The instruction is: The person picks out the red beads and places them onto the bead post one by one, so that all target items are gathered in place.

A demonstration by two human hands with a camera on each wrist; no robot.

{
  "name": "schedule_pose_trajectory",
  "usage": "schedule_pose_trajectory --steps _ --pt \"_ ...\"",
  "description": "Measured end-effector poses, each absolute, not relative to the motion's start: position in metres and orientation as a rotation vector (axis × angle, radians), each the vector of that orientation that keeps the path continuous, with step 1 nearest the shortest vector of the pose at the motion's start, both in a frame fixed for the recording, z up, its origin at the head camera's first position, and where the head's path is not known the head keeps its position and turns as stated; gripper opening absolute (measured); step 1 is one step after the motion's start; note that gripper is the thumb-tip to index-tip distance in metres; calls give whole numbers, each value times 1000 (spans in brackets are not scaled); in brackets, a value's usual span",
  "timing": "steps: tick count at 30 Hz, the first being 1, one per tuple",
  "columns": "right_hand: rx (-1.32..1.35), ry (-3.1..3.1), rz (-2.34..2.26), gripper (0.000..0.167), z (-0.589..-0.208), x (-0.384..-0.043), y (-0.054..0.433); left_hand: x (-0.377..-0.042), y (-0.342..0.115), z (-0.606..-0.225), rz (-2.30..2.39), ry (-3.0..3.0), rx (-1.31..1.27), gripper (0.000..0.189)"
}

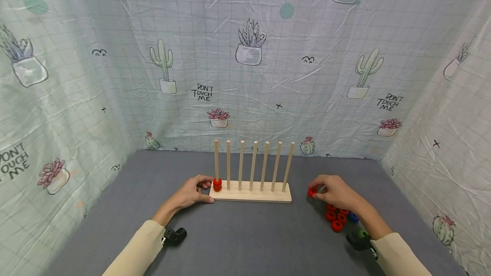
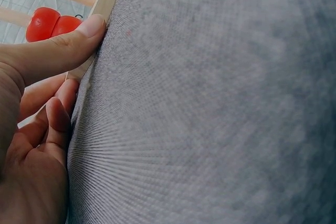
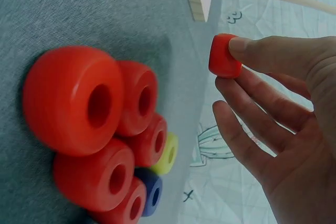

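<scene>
A pale wooden stand point(image 1: 249, 197) with several upright pegs sits on the grey tabletop. Two red beads point(image 1: 217, 185) are stacked at the foot of its leftmost peg. My left hand point(image 1: 189, 192) grips the stand's left end, thumb along the front edge and fingers behind; the left wrist view shows the thumb point(image 2: 79, 43) close to those beads. Off the stand's right end, my right hand point(image 1: 336, 191) pinches one red bead point(image 3: 223, 56) between thumb and fingers, held above the table in the right wrist view.
Below my right hand lies a cluster of loose red beads point(image 1: 336, 225). A blue bead point(image 1: 353, 217), a green bead point(image 1: 362, 234) and a yellow bead point(image 3: 167, 153) are near it. A patterned cloth point(image 1: 249, 93) hangs behind the table and at both sides.
</scene>
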State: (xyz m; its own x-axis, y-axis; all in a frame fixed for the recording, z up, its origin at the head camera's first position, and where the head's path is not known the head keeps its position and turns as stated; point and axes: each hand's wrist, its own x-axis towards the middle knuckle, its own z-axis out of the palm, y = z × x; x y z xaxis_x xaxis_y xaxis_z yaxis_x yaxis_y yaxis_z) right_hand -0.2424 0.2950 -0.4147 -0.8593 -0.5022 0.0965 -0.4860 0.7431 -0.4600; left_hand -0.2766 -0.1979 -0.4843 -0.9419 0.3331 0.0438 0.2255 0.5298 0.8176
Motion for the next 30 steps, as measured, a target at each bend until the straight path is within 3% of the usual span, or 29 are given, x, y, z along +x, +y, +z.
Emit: schedule_pose_trajectory --steps 30 --pt "-929 2883 -719 21 -398 -249 258 -278 -198 -486 1394 2651 470 76"
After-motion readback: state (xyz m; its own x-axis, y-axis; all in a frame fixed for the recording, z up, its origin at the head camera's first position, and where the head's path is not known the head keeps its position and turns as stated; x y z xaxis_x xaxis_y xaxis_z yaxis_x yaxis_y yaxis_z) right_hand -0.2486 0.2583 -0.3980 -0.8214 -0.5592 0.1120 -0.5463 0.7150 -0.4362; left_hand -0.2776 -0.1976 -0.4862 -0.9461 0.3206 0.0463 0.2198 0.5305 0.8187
